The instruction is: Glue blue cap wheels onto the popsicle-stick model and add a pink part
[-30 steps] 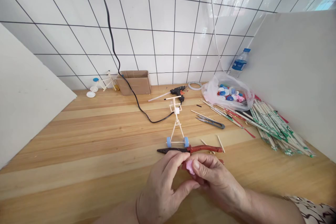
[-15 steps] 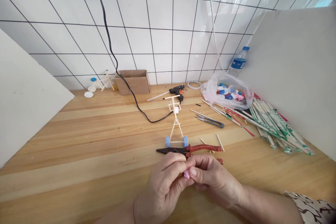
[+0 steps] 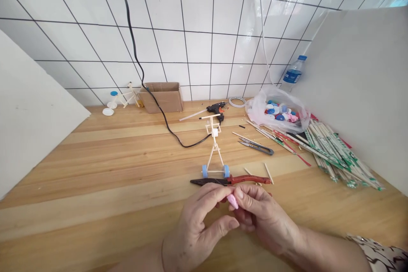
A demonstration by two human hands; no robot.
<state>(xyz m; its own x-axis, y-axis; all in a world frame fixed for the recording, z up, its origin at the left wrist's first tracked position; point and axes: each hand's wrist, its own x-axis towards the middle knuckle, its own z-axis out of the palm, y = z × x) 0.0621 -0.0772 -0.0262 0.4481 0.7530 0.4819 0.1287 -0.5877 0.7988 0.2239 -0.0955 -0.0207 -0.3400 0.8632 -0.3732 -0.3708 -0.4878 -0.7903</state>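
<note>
A small, soft-looking pink lump (image 3: 233, 201) is pinched in my right hand (image 3: 266, 210), between thumb and fingers. My left hand (image 3: 199, 221) is beside it, its thumb apart from the fingers and its forefinger tip against the lump's left side. Just beyond my hands lies a pair of long-nosed pliers (image 3: 250, 179) with red handles, one handle mostly hidden by my hands. Behind the pliers stands a small stick model (image 3: 215, 148) on blue cap wheels (image 3: 226, 171), with a white cap near its top.
A glue gun (image 3: 216, 108), tape roll (image 3: 236, 102) and cardboard box (image 3: 162, 97) are at the back. Thread snips (image 3: 256, 146) lie right of the model. Farther right are a bag of bottle caps (image 3: 277, 112), wrapped sticks (image 3: 341, 153) and a water bottle (image 3: 293, 72).
My left thumb has moved down and away from the pink lump, so more of the lump shows. My right hand still pinches it. The view has shifted slightly.
</note>
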